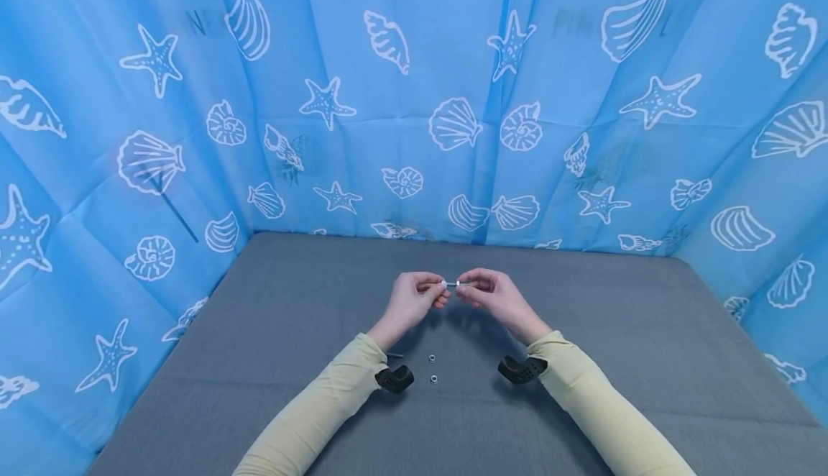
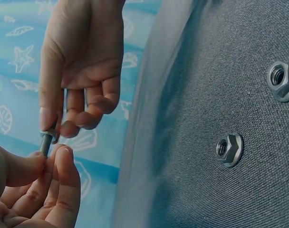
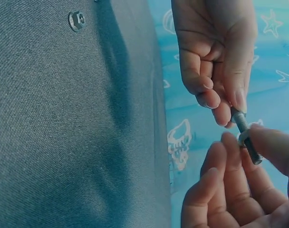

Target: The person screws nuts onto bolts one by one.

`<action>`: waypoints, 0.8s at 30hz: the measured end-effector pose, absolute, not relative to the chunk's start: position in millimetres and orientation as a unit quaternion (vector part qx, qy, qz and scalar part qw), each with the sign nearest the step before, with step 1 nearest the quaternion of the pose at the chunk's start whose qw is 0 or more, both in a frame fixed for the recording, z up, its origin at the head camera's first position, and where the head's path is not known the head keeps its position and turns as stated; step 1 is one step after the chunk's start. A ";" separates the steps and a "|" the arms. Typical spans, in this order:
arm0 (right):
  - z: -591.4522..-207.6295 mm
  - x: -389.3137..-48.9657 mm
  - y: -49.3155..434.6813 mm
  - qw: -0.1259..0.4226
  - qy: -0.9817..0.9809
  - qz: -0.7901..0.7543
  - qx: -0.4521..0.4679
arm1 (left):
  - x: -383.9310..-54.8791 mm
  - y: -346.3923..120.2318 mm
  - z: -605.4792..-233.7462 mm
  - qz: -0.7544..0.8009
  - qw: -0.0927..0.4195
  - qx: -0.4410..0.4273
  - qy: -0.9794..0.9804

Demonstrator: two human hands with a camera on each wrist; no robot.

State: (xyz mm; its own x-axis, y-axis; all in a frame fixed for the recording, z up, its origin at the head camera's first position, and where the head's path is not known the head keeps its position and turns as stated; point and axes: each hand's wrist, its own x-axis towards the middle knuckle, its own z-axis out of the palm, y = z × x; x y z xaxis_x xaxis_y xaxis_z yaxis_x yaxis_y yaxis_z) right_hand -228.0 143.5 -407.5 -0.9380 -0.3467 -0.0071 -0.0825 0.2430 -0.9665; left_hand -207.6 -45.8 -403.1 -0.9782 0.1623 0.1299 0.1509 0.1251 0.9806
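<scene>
The left hand (image 1: 412,296) pinches a bolt (image 3: 241,123), the right hand (image 1: 497,295) its nut (image 3: 243,138). A slack grip could drop both.

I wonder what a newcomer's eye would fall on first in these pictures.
Probably the bright blue, shell-patterned curtain behind the gray table. Then, above the table, the left hand pinching one end of a threaded rod and the right hand gripping a nut on it. Two loose nuts lie between the forearms.

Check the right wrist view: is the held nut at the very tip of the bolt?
No, the bolt clearly shows on both sides of the held nut.
</scene>
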 end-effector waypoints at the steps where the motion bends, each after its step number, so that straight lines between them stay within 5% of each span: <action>1: -407.5 -227.8 143.5 0.113 0.782 -0.599 -0.133 | -203.5 -45.5 -397.4 0.652 0.005 0.105 0.751; 24: -400.9 -225.6 141.9 0.116 0.779 -0.603 -0.126 | -191.5 -46.2 -378.8 0.652 0.006 0.106 0.751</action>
State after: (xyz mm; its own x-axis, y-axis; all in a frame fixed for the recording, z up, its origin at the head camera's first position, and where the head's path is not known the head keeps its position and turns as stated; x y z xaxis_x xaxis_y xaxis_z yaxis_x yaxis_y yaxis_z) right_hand -225.6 141.9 -400.9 -0.9412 -0.3367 -0.0292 -0.0558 0.2398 -0.9692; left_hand -191.5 -46.2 -378.8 -0.9774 0.1674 0.1290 0.1512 0.1275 0.9803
